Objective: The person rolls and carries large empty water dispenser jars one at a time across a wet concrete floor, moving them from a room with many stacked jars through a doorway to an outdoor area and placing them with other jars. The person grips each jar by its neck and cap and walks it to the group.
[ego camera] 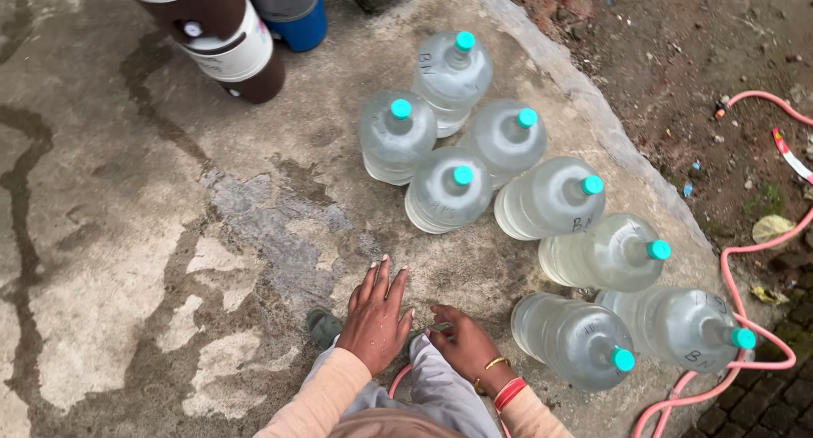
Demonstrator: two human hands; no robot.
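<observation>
Several large clear water jugs with teal caps stand in a cluster on the concrete slab (pixel 127 235), from the farthest jug (pixel 451 70) down to the nearest jug (pixel 576 341). My left hand (pixel 377 319) hovers low over the slab with its fingers spread and holds nothing. My right hand (pixel 466 345), with bangles on the wrist, lies bent over my grey-trousered knee, just left of the nearest jug. I cannot tell whether it grips anything. A green sandal (pixel 324 326) shows by my left hand.
A brown and white container (pixel 229 49) and a blue one (pixel 296 15) stand at the top. A pink hose (pixel 745 319) loops along the right over bare dirt (pixel 694 82) past the slab's raised edge. The slab has wet patches.
</observation>
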